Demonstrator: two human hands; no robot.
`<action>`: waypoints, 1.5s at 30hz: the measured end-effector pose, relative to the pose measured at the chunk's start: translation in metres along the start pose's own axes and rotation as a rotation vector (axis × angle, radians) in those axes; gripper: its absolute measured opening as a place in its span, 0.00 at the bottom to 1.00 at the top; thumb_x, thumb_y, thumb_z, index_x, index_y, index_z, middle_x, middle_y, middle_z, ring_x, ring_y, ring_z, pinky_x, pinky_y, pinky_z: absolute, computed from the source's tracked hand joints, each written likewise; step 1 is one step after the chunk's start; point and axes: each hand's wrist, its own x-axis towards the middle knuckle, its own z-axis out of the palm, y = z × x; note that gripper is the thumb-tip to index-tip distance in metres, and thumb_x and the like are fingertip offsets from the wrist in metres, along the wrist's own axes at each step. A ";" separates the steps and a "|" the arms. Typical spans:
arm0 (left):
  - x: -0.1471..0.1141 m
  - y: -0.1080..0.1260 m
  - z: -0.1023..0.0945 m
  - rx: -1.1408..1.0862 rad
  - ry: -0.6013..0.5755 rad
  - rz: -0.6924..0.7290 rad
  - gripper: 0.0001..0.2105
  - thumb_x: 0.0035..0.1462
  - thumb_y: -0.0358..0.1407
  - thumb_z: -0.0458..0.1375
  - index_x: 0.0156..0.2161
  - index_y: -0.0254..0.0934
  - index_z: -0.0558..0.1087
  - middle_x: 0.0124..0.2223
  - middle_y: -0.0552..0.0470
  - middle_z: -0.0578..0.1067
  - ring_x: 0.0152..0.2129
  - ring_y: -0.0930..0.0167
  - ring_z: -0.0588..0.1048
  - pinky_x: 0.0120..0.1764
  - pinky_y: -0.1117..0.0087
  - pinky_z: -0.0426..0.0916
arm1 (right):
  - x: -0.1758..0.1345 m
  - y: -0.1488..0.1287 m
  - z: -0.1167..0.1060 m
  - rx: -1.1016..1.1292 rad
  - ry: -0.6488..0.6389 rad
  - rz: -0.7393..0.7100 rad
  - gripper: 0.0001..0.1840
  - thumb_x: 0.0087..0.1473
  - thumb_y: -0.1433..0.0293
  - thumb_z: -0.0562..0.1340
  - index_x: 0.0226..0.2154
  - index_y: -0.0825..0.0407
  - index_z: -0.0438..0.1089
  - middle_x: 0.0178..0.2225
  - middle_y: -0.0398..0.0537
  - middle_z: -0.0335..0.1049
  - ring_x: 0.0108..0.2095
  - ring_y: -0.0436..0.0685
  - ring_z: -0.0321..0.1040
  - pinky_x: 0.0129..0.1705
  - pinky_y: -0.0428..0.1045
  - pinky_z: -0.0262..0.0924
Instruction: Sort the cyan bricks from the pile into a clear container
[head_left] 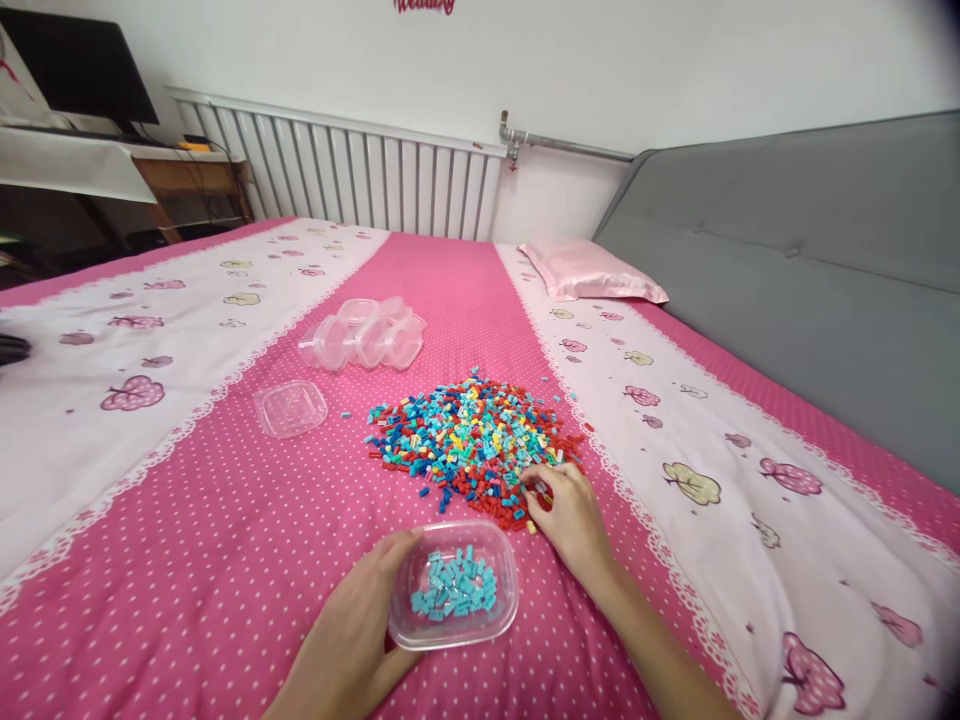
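Observation:
My left hand grips the left side of a clear plastic container, thumb on the rim. Inside it lie many light-blue toy bricks. Just beyond, a wide pile of small toy bricks in red, blue, yellow and turquoise spreads over the bedcover. At the pile's near right edge is my right hand, thumb and forefinger curled together among the bricks. Whatever is between those fingertips is too small to make out.
A clear lid lies flat left of the pile. Behind it, several clear containers are grouped together. A pink pillow rests at the far right beside a grey headboard. A white radiator lines the wall.

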 end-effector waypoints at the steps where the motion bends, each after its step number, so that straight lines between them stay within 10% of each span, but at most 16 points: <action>1: 0.000 0.000 0.000 -0.003 0.000 -0.003 0.33 0.58 0.41 0.62 0.65 0.41 0.55 0.58 0.41 0.75 0.51 0.57 0.78 0.51 0.58 0.76 | 0.000 0.000 0.000 -0.008 -0.002 -0.005 0.11 0.51 0.77 0.63 0.36 0.48 0.77 0.35 0.49 0.75 0.40 0.61 0.68 0.45 0.55 0.63; 23: 0.000 0.005 -0.004 -0.035 -0.020 -0.017 0.34 0.57 0.38 0.62 0.65 0.40 0.55 0.58 0.41 0.74 0.52 0.56 0.77 0.52 0.57 0.74 | -0.015 -0.028 -0.025 0.625 -0.014 0.067 0.06 0.56 0.65 0.64 0.35 0.50 0.73 0.33 0.48 0.76 0.33 0.57 0.74 0.37 0.51 0.69; 31: 0.003 0.011 -0.005 -0.058 -0.008 -0.013 0.32 0.59 0.38 0.61 0.65 0.41 0.53 0.58 0.39 0.74 0.52 0.55 0.76 0.51 0.56 0.74 | -0.039 -0.100 -0.026 0.369 -0.334 -0.427 0.09 0.63 0.74 0.60 0.33 0.49 0.76 0.34 0.44 0.77 0.36 0.54 0.74 0.39 0.47 0.66; 37: 0.003 0.013 -0.004 -0.106 0.014 -0.009 0.32 0.60 0.38 0.60 0.65 0.41 0.53 0.57 0.40 0.74 0.51 0.56 0.77 0.51 0.57 0.74 | -0.047 -0.108 0.007 0.123 -0.448 -0.383 0.12 0.60 0.79 0.58 0.34 0.50 0.75 0.36 0.45 0.76 0.34 0.53 0.73 0.37 0.46 0.63; 45: 0.004 0.014 -0.005 -0.108 0.013 0.010 0.31 0.60 0.38 0.60 0.65 0.40 0.54 0.56 0.41 0.75 0.51 0.58 0.77 0.52 0.58 0.74 | -0.042 -0.111 -0.002 0.145 -0.512 -0.438 0.15 0.58 0.80 0.59 0.42 0.50 0.77 0.41 0.48 0.78 0.40 0.56 0.75 0.45 0.47 0.66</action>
